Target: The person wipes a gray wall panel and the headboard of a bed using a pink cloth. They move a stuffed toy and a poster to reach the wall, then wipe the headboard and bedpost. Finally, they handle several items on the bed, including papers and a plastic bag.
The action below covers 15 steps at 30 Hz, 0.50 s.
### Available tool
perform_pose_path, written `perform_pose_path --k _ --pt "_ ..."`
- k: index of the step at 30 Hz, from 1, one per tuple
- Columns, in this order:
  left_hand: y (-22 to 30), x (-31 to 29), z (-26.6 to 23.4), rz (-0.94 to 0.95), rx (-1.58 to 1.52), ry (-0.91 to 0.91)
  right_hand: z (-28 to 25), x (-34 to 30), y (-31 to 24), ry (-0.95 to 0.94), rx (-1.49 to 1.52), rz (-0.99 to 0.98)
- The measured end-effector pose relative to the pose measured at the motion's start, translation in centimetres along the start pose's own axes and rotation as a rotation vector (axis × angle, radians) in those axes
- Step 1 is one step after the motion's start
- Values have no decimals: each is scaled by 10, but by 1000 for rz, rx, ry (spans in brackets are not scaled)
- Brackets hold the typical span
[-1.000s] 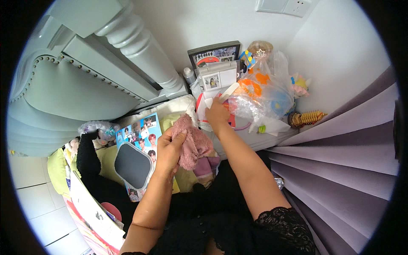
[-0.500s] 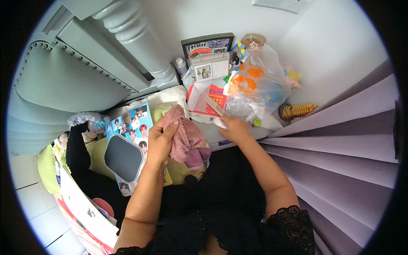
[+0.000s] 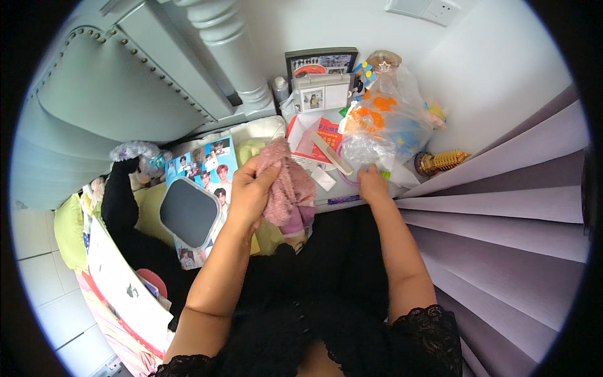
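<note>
Bunched in my left hand [image 3: 254, 191] is a fuzzy pink cloth [image 3: 286, 185], held over the bedding and a purple item [image 3: 298, 221]. My right hand [image 3: 373, 184] is down at the front of the white bedside surface [image 3: 336, 193], beside a clear plastic bag [image 3: 383, 129] with orange print. Its fingers are closed and face away, so what they grip is hidden; a thin purple loop [image 3: 350, 180] runs up to them. Just left of that hand lie a flat pale stick [image 3: 331, 154] and a small white piece [image 3: 323, 179], with a red and white printed sheet [image 3: 326, 133] behind.
Framed pictures [image 3: 321, 60] and a small clear-lidded box [image 3: 320, 94] stand against the wall. A gold ornament [image 3: 443, 162] sits near the purple curtain [image 3: 496, 195]. Left, a grey-topped case [image 3: 190, 212] rests on a blue photo sheet [image 3: 221, 151]; a laptop [image 3: 122, 283] lies lower left.
My right hand has moved right from the small white piece, which now lies on the surface, toward the bag's base. My left hand still holds the pink cloth. The view has shifted slightly.
</note>
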<state>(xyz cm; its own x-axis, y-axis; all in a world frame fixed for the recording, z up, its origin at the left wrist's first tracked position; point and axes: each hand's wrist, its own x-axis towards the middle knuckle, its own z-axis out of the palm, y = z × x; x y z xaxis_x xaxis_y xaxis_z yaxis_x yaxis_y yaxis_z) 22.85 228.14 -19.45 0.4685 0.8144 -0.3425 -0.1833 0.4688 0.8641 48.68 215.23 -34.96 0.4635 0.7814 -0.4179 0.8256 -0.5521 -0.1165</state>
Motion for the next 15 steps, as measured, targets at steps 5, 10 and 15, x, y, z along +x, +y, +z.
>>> perform_pose_path --k 5,10,15 --pt "20 -18 2 80 -49 13 -68 -5 11 63 438 -270" --pt "63 -32 9 206 -258 65 -180 -42 -39 99 1069 -396" --pt "96 -52 -11 332 -496 20 -218 -82 -162 143 1365 -817"
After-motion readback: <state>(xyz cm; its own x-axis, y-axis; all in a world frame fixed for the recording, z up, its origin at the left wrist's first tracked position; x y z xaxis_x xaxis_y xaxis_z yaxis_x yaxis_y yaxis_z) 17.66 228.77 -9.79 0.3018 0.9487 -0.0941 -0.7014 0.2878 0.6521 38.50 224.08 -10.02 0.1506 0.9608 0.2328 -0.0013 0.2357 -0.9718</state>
